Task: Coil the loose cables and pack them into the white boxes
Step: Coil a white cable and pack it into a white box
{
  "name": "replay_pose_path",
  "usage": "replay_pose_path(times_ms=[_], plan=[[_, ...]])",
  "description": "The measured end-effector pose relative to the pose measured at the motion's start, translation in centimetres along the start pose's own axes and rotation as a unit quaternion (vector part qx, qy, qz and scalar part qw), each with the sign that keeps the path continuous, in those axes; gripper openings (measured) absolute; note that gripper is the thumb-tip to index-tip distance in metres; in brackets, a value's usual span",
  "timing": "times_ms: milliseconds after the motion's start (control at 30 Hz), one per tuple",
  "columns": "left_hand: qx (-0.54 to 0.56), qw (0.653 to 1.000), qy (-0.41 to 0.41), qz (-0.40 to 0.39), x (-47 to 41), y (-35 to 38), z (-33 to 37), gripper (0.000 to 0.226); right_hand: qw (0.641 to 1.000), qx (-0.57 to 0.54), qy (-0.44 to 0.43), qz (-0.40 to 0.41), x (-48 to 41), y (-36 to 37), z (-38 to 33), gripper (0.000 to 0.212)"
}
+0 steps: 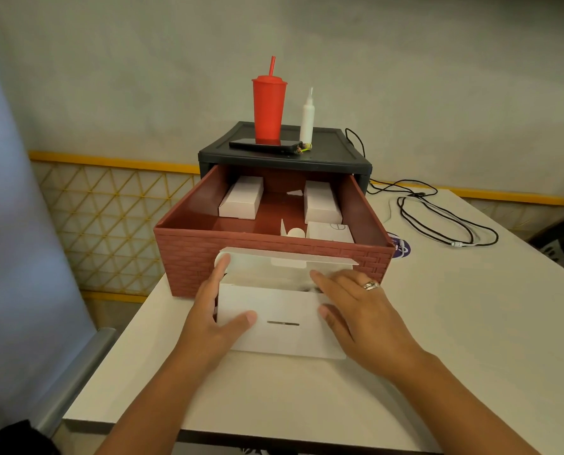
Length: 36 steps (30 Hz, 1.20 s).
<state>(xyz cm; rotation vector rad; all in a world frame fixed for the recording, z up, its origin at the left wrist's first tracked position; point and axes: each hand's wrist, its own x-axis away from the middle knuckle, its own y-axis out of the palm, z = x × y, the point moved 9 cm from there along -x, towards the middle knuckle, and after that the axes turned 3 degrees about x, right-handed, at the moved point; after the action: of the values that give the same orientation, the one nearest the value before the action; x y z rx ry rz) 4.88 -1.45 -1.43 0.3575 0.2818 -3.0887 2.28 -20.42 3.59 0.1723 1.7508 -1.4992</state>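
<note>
Both forearms enter from the bottom edge of the frame and meet at mid-frame on a white box (274,326), which lies on the pale table (454,339) just in front of the drawer. Left hand (213,311): thumb pressed flat on the box's front face, fingers held together and running up its left end, so the corner is pinched between them. Right hand (362,318): thumb on the front face near the right end, fingers slightly spread and laid over the open top; a ring (371,285) shows on one finger. The box's lid flap (290,257) stands open behind the fingertips. What is inside the box cannot be made out.

Behind it, a red-brown drawer (188,257) with a brick pattern is pulled out of a black cabinet (333,152). Inside the drawer lie three closed boxes (241,197).

On the cabinet top stand a red cup (269,106) with a straw and a white bottle (307,121), with a phone (264,146) lying flat before them.

At centre right, well apart from both hands, a loose black cable (438,221) and a white cable (459,243) sprawl uncoiled on the table.
</note>
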Motion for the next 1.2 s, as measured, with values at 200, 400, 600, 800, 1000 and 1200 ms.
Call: replay_pose_path(times_ms=[200, 400, 600, 800, 1000, 1200], plan=[[0.026, 1.000, -0.010, 0.004, 0.4, -0.5, -0.4, 0.076, 0.999, -0.051, 0.008, -0.009, 0.3, 0.3, -0.1, 0.027], [0.032, 0.999, -0.036, 0.003, 1.0, -1.1, -1.3, 0.068, 0.995, -0.087, 0.048, 0.001, 1.2, 0.8, -0.1, 0.035], [-0.002, 0.996, -0.080, 0.030, 2.1, -2.9, -2.6, 0.061, 0.969, -0.187, 0.093, -0.134, 3.4, 3.5, -1.0, 0.071], [-0.035, 0.994, -0.079, 0.062, 3.0, -3.6, -2.3, 0.053, 0.944, -0.227, 0.109, -0.214, 4.7, 4.8, -1.5, 0.112], [-0.044, 0.993, -0.052, 0.094, 4.2, -3.9, -1.3, 0.044, 0.936, -0.256, 0.131, -0.203, 5.2, 4.0, -1.2, 0.111], [-0.179, 0.972, 0.059, 0.137, 4.8, -3.7, 1.1, 0.028, 0.928, -0.266, 0.215, -0.148, 6.5, 3.0, 2.7, 0.071]])
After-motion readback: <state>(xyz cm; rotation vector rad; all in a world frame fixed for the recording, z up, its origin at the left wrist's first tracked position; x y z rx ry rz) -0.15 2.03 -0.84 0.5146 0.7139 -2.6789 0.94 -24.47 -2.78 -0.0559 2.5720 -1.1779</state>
